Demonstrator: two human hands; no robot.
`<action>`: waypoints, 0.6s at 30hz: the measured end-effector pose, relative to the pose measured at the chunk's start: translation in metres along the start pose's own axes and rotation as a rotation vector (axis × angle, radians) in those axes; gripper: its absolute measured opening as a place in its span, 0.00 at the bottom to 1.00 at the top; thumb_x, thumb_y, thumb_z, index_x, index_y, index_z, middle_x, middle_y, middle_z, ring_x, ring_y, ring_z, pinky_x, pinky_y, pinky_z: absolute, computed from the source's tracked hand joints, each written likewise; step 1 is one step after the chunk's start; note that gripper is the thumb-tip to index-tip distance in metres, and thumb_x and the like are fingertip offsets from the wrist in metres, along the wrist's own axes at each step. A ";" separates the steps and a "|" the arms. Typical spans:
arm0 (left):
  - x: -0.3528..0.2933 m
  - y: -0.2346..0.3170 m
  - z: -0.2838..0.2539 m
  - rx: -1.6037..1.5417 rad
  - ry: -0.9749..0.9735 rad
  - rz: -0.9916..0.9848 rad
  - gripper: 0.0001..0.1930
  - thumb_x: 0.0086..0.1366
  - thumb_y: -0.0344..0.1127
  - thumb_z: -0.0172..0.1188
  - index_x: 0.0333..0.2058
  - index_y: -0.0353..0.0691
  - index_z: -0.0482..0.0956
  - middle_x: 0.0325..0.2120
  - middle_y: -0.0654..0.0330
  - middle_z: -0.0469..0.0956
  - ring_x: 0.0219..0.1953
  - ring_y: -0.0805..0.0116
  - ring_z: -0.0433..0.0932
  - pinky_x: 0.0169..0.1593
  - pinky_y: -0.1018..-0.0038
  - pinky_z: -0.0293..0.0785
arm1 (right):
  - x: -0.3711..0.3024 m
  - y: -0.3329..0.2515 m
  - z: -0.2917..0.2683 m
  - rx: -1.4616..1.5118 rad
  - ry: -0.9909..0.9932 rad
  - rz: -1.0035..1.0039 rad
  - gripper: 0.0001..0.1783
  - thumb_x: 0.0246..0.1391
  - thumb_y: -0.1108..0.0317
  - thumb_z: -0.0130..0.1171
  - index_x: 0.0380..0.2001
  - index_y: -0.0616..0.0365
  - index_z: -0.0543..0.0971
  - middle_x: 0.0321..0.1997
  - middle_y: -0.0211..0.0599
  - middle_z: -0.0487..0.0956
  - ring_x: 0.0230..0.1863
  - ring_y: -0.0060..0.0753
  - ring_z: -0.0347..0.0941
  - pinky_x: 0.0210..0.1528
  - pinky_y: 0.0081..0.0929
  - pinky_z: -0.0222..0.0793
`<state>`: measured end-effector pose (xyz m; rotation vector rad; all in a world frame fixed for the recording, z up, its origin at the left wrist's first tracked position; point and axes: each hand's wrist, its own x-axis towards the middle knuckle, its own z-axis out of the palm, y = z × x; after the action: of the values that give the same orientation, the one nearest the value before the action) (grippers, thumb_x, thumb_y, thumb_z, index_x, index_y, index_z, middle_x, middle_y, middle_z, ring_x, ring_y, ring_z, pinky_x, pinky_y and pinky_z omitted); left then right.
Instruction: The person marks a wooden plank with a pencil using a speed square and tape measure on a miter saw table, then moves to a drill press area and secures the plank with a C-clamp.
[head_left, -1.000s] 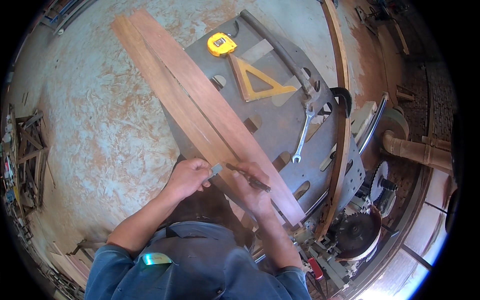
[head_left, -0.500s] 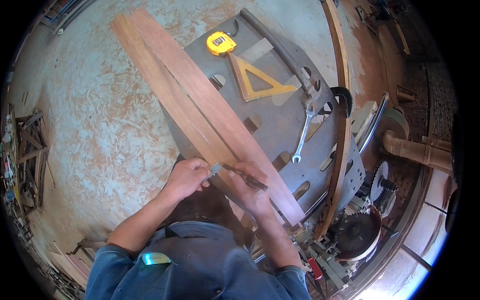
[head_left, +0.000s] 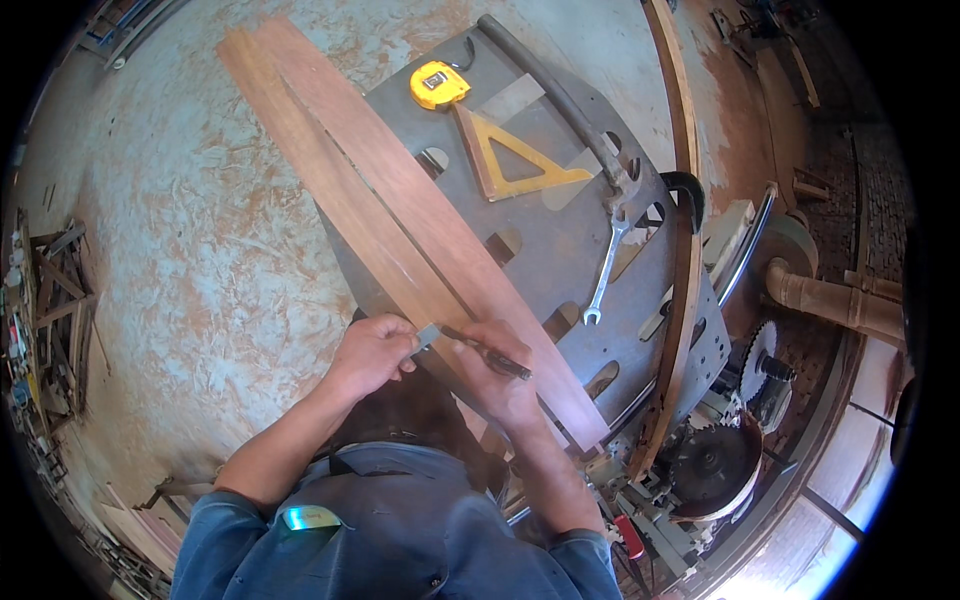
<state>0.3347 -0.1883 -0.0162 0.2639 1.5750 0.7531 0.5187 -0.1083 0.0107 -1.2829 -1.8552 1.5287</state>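
My left hand (head_left: 376,350) pinches a small flat grey piece (head_left: 427,336) at the near edge of a long reddish-brown board (head_left: 370,235). A dark pen (head_left: 505,365) is gripped in my right hand (head_left: 497,372), its tip close to the grey piece. That hand rests over the boards; whether the tip touches wood, I cannot tell. Beside the first board, across a narrow gap, lies a second, pinker board (head_left: 400,180). Both stretch diagonally over a grey metal table (head_left: 460,200).
On the table lie a yellow tape measure (head_left: 439,85), a triangular square (head_left: 487,160), an open-ended wrench (head_left: 607,270) and a long-handled hammer (head_left: 550,90). A wooden strip (head_left: 683,290) is clamped along the right side. Toothed saw blades (head_left: 708,456) stand at lower right.
Both boards have shifted very slightly toward the upper left. My hands keep nearly the same place and hold the same things.
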 end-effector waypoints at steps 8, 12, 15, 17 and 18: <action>0.001 -0.002 0.000 0.024 -0.006 -0.001 0.07 0.66 0.32 0.60 0.37 0.34 0.81 0.26 0.60 0.81 0.26 0.73 0.80 0.25 0.77 0.76 | 0.001 0.000 -0.002 -0.051 -0.026 -0.041 0.08 0.51 0.75 0.66 0.35 0.64 0.80 0.33 0.39 0.78 0.35 0.32 0.74 0.38 0.28 0.69; -0.001 -0.003 0.002 0.026 -0.009 0.004 0.04 0.65 0.30 0.60 0.33 0.36 0.80 0.23 0.62 0.80 0.24 0.75 0.80 0.24 0.79 0.74 | -0.005 0.004 -0.005 -0.064 -0.019 -0.077 0.07 0.51 0.74 0.66 0.35 0.63 0.80 0.33 0.39 0.77 0.34 0.32 0.74 0.37 0.29 0.69; -0.004 -0.006 0.008 0.030 -0.002 -0.002 0.04 0.65 0.30 0.60 0.33 0.36 0.80 0.23 0.62 0.80 0.23 0.75 0.79 0.24 0.79 0.74 | -0.006 -0.002 -0.008 -0.075 0.000 -0.107 0.07 0.49 0.76 0.68 0.31 0.62 0.80 0.29 0.41 0.78 0.32 0.41 0.75 0.35 0.34 0.70; -0.005 -0.008 0.011 0.032 -0.005 -0.011 0.04 0.65 0.30 0.60 0.33 0.35 0.80 0.24 0.62 0.80 0.23 0.75 0.79 0.24 0.79 0.74 | -0.008 -0.003 -0.011 -0.096 -0.006 -0.116 0.07 0.48 0.76 0.68 0.31 0.62 0.80 0.29 0.41 0.78 0.31 0.42 0.75 0.35 0.34 0.70; -0.005 -0.009 0.013 0.033 -0.006 -0.015 0.04 0.65 0.30 0.60 0.33 0.35 0.80 0.24 0.62 0.80 0.23 0.75 0.79 0.23 0.79 0.74 | -0.010 -0.001 -0.013 -0.109 -0.020 -0.113 0.07 0.48 0.76 0.67 0.32 0.62 0.80 0.30 0.40 0.78 0.32 0.38 0.74 0.35 0.32 0.69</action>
<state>0.3501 -0.1943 -0.0176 0.2781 1.5831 0.7141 0.5330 -0.1095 0.0182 -1.1907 -2.0122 1.4040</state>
